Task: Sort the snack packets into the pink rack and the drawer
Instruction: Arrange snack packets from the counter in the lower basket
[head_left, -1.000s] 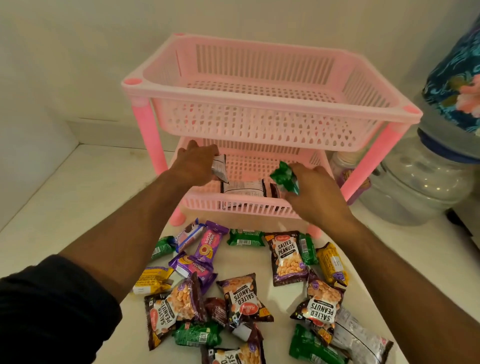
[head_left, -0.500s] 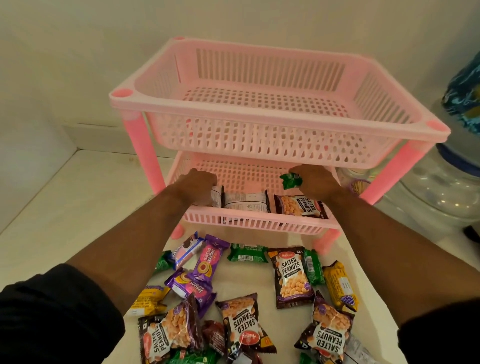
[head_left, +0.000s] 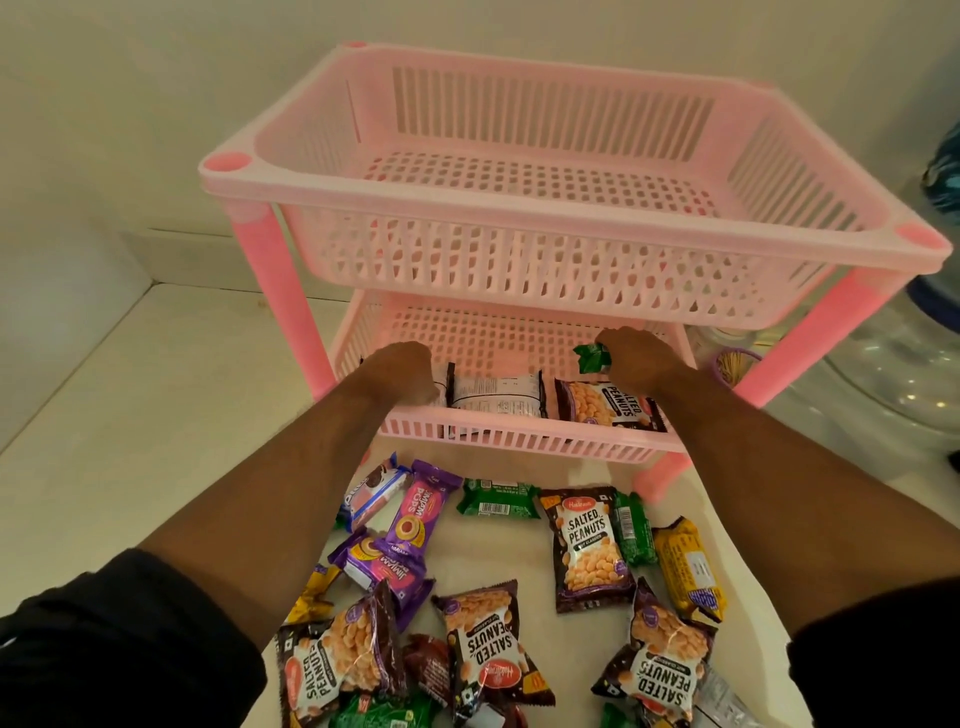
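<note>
Both hands reach into the lower tier of the pink slotted plastic rack (head_left: 519, 249). The left hand (head_left: 400, 371) grips a white-backed packet (head_left: 444, 387); the right hand (head_left: 636, 358) pinches a small green foil packet (head_left: 591, 357) above a salted-peanuts pouch (head_left: 602, 402).

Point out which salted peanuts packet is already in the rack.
The salted peanuts packet lying in the pink rack's lower tier, just below the right hand. The other peanut packets all lie loose on the counter.
</note>
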